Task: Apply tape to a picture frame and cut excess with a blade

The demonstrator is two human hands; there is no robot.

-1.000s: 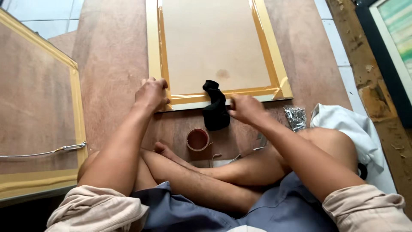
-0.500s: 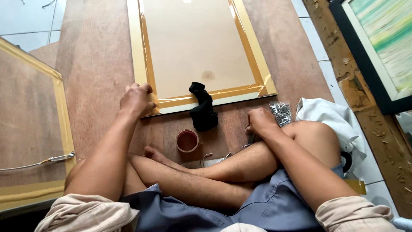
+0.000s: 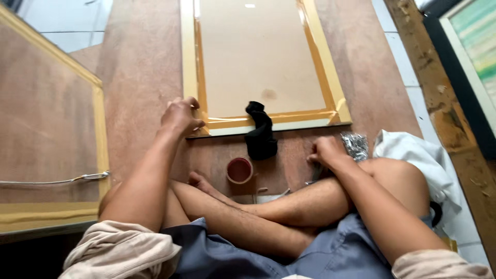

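Two hands low, left hand [image 3: 179, 115] fingers curled on frame [image 3: 189, 77] corner edge, right hand [image 3: 324, 151] fingers unclear.

Framing workshop: gold frames [image 3: 330, 88], plywood floor [image 3: 139, 67].

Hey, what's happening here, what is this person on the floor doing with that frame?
A person sits cross-legged on a brown board floor. Their left hand presses on the near left corner of a gold picture frame lying face down. Their right hand rests low by the knee, next to a crumpled silvery packet; whether it holds anything cannot be told. A black cloth is draped over the frame's near edge, and a small round pot of reddish stuff stands by the feet. A white cloth lies at the right.
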